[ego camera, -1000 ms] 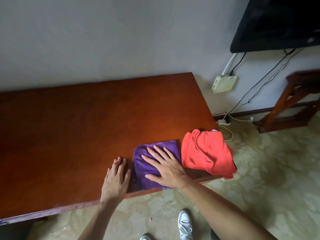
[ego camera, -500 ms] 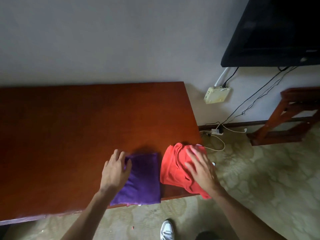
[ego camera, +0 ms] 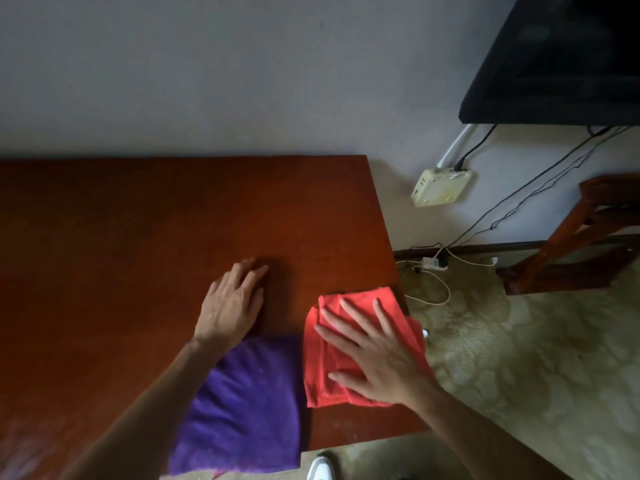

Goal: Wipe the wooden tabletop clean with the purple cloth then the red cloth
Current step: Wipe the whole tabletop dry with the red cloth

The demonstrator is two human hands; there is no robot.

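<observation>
The right hand [ego camera: 374, 355] is lying flat on the red cloth [ego camera: 332, 375], fingers spread wide, palm pressing down and gripping nothing. The cloth is sitting folded under it, showing out past the fingertips and to the hand's left, with its outer edge reaching the right end of the wooden tabletop [ego camera: 138, 254]. The left hand [ego camera: 231, 303] is resting palm down on bare wood, fingers extended and close together, open too, nothing in it. It is sitting ahead of the purple cloth [ego camera: 249, 407], and whether the heel of the hand is touching the cloth's far edge is hard to say. The left forearm is crossing over the purple cloth's left part. That purple cloth is lying flat just behind the left hand, just beside the red one, its near edge hanging at the table's front edge. The two cloths are sitting side by side, and I cannot tell if they are touching. Beyond the right hand, off the table, a cream wall box [ego camera: 441, 187] is hanging on the wall, with cables [ego camera: 429, 282] trailing to the patterned carpet [ego camera: 519, 375]. Below the right forearm, a white shoe [ego camera: 320, 469] is peeking in.
</observation>
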